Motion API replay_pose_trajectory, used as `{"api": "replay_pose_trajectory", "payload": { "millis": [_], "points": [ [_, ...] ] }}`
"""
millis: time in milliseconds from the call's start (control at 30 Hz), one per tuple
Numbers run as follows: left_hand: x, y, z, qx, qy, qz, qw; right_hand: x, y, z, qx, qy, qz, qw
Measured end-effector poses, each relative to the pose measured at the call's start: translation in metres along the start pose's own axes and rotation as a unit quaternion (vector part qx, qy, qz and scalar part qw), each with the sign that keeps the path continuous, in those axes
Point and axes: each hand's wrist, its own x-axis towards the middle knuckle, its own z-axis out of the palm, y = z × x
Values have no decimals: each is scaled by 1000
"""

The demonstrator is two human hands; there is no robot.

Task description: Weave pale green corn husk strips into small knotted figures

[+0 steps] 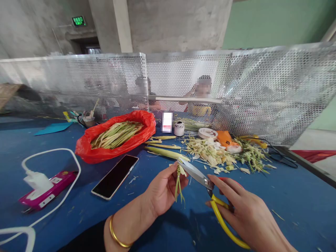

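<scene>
In the middle of the view my left hand [160, 194] pinches a small bundle of green plant strips [179, 185] between thumb and fingers. Its thin ends hang down, and a pale piece sticks out at the top. My right hand [248, 211] grips a pair of scissors [196, 174] with yellow and red handles. The blades point up and left, their tips right by the top of the bundle; whether they touch it I cannot tell. Just beyond the hands lies a long pale-green stalk [166, 152], with shorter stalk pieces behind it.
A red plastic bag [86, 150] of green strips stands left, with a dark phone [115, 176] before it. A purple power strip [49, 190] with a white cable lies far left. Plant scraps [210, 152], a tape roll [207, 133] and a small jar [179, 129] sit near the perforated metal screen [181, 73]; people are behind it.
</scene>
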Motion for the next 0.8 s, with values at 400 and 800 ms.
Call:
{"api": "replay_pose_trajectory", "payload": {
  "millis": [400,800],
  "points": [
    [0,0,0,14,5,-1,1000,1,1,-2,-10,5,-30,999],
    [4,0,-4,-9,9,-6,1000,-7,1,8,-5,-1,2,1000]
  ]
}}
